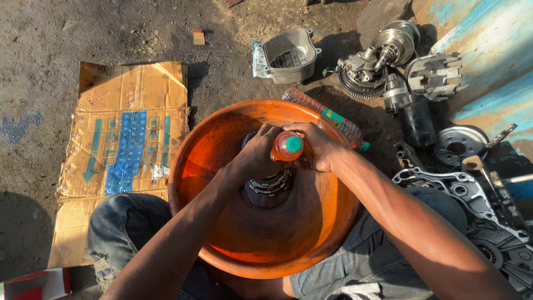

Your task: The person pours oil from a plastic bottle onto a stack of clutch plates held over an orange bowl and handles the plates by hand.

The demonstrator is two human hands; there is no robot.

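Kneeling over a wide orange plastic basin (233,244), the person grasps a small orange-filled plastic bottle with a green cap (287,146) in the right hand (319,147), held above the basin's middle. The left hand (256,155) is clenched on a round toothed metal clutch part (270,186) standing inside the basin. A flattened cardboard sheet (130,144) lies beside it, and grey engine parts (388,61) are scattered beyond.

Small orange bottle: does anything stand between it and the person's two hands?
Nothing visible does. The left hand and right hand both grip the small orange bottle directly, above the metal part in the orange basin.
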